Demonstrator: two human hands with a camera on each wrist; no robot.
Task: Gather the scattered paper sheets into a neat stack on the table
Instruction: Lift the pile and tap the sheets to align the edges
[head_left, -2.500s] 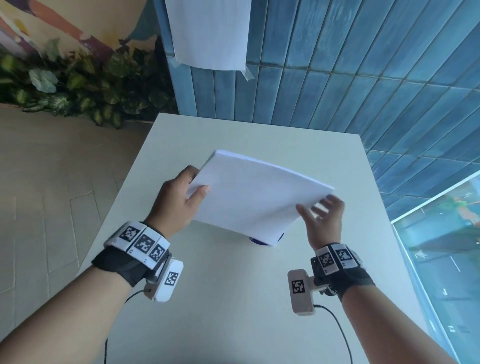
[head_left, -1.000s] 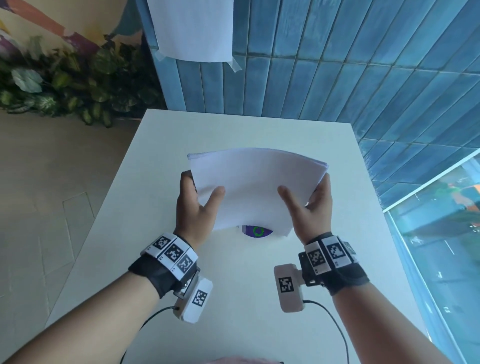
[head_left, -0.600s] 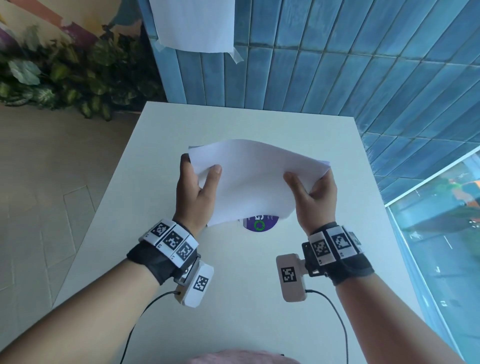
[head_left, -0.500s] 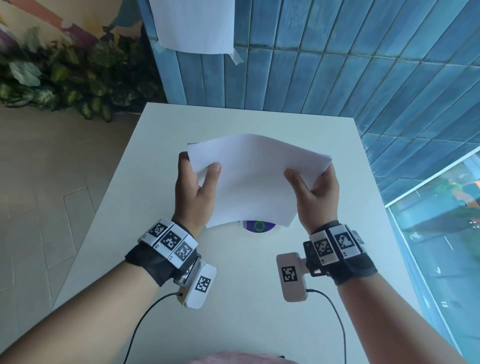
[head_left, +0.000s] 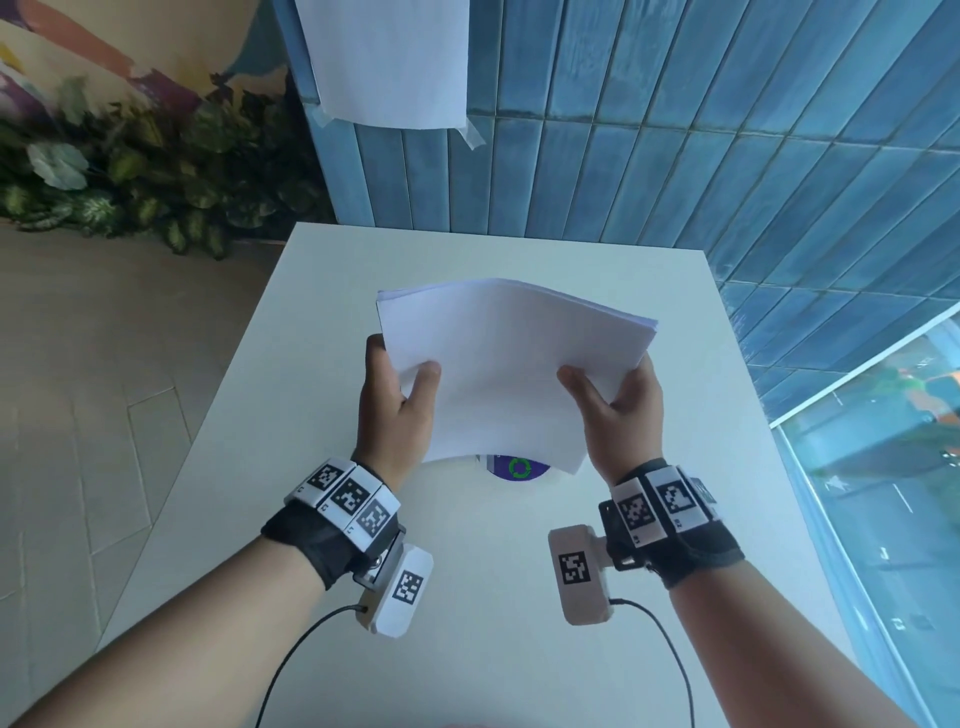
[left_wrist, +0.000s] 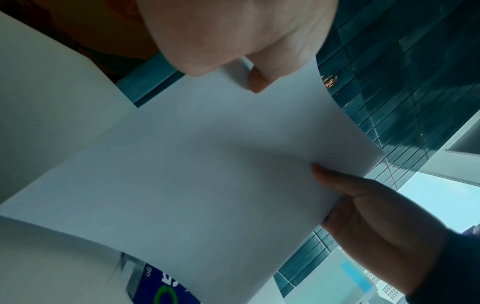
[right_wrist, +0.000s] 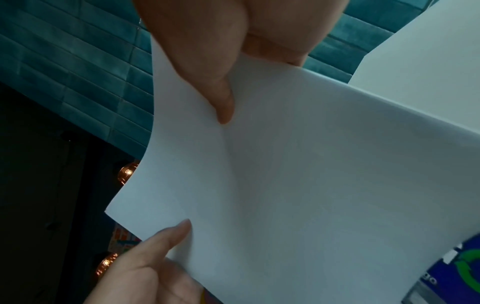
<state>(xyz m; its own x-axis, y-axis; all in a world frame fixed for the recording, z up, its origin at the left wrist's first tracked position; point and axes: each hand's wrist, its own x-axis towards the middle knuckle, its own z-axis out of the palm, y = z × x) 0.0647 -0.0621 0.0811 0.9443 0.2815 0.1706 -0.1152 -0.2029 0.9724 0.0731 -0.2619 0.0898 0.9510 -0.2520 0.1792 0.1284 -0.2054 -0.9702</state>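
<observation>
At the left of the head view my left hand (head_left: 397, 400) grips the left edge of the sheets (head_left: 511, 364), thumb on top and fingers underneath, so that side cannot slide. The sheets sit in the middle of the frame, lifted off the bench (head_left: 493, 597) and bowed upward between my hands. I hold them by both short sides, I judge, so I can square the edges before laying them down as one stack. The far edge shows many layers lying close together, so the gathering looks nearly done. Under the near edge a dark blue item with a green ring (head_left: 511, 467) peeks out on the bench; I cannot tell what it is. Right of centre, my right hand (head_left: 621, 410) pinches the right edge the same way, thumb over the top sheet, mirroring the left so the bundle stays level.

The bench is plain white and smooth, and cables from my wrist cameras trail over its near part. Upper left of the frame there are leafy plants (head_left: 130, 171) by a pale tiled floor. Blue wall tiles (head_left: 675, 156) fill the top and right, with a white sheet taped up (head_left: 387, 57) at top centre. A window (head_left: 883, 493) runs down the right edge.
</observation>
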